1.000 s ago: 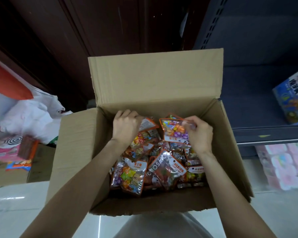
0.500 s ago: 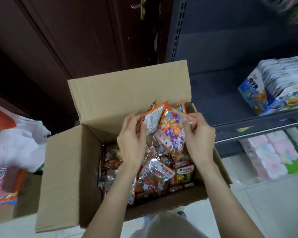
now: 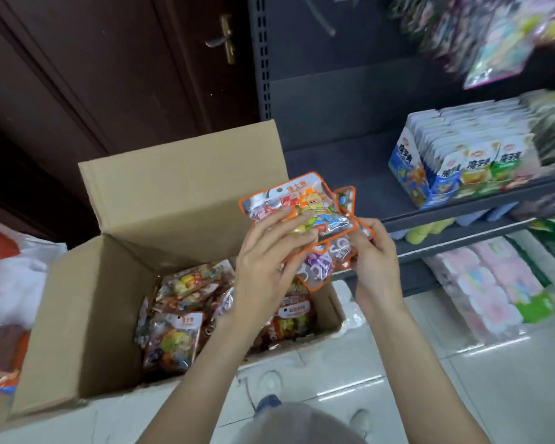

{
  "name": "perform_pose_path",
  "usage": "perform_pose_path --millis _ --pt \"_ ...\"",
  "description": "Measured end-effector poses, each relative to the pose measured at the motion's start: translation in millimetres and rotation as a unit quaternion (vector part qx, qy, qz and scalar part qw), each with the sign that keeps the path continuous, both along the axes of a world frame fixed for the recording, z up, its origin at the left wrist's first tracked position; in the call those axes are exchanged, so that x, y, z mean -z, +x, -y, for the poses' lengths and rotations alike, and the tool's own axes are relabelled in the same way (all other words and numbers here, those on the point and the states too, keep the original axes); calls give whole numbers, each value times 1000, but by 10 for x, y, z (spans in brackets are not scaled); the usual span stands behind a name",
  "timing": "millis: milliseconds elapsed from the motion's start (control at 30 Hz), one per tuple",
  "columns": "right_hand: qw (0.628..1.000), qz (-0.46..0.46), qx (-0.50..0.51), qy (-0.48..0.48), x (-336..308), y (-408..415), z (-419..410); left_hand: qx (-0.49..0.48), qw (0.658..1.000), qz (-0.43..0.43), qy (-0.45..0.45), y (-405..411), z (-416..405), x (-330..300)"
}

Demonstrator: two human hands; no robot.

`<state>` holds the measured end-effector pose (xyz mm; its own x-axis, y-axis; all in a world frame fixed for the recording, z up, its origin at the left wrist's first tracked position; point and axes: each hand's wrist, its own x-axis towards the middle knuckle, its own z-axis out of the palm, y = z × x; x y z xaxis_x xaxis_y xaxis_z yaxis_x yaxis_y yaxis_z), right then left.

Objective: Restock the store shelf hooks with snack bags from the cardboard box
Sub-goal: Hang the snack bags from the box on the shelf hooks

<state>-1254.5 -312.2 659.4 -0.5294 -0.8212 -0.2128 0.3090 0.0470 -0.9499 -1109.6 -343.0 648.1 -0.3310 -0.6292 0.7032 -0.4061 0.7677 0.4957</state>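
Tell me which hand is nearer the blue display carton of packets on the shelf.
Right. The right hand is below-left of the blue display carton; the left hand lies farther left.

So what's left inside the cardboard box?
The cardboard box holds more orange-edged snack bags, piled loosely. The left hand and forearm cover part of the pile; the box bottom is hidden.

Left hand [image 3: 263,261] and right hand [image 3: 374,261] raised together, fingers curled.
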Motion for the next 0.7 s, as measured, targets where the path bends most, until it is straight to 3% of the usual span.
perform_pose_path --millis 267,367,500,700 --pt "1000 24 3 -16 -236 -1220 -625 44 979 199 -1 -1003 -494 -216" --pt "999 37 4 -9 -290 -1646 -803 48 960 270 -60 -1368 -590 -236" --pt "999 43 -2 -14 -391 -2040 -914 8 966 226 -126 -1792 -620 -236" --pt "999 11 -9 -49 -519 -2457 -805 18 989 114 -93 -2311 -495 -309"
